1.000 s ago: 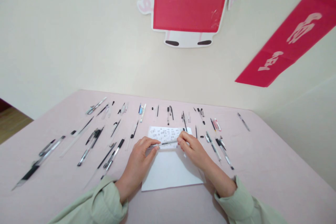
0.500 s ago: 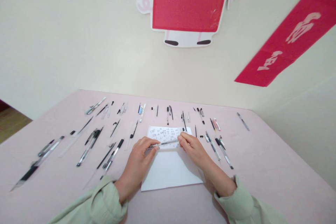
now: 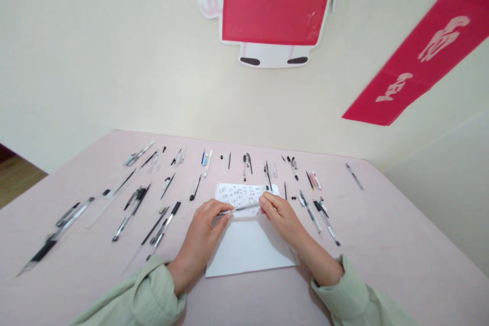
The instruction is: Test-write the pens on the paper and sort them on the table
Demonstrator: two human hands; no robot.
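Note:
A slim, clear-barrelled pen (image 3: pixel 246 207) lies level between my two hands, above the sheets of paper. My left hand (image 3: pixel 206 224) pinches its left end between thumb and fingers. At the other end, my right hand (image 3: pixel 280 216) is closed on the pen, its fingertips bunched together and hiding that tip. Beneath them is a white sheet (image 3: pixel 248 249) on the table, and a smaller sheet with handwriting (image 3: pixel 239 192) covers its upper part.
Pens, refills and caps lie in several groups on the pink tablecloth (image 3: pixel 389 244). A cap-and-barrel group (image 3: pixel 133 216) is left of the paper, two pens (image 3: pixel 311 211) are close on the right, and a lone pen (image 3: pixel 354 177) is far right. Behind the table rises a pale wall (image 3: pixel 153 61).
Almost nothing differs. Both hands keep hold of the pen in the same place, and the view has shifted very slightly.

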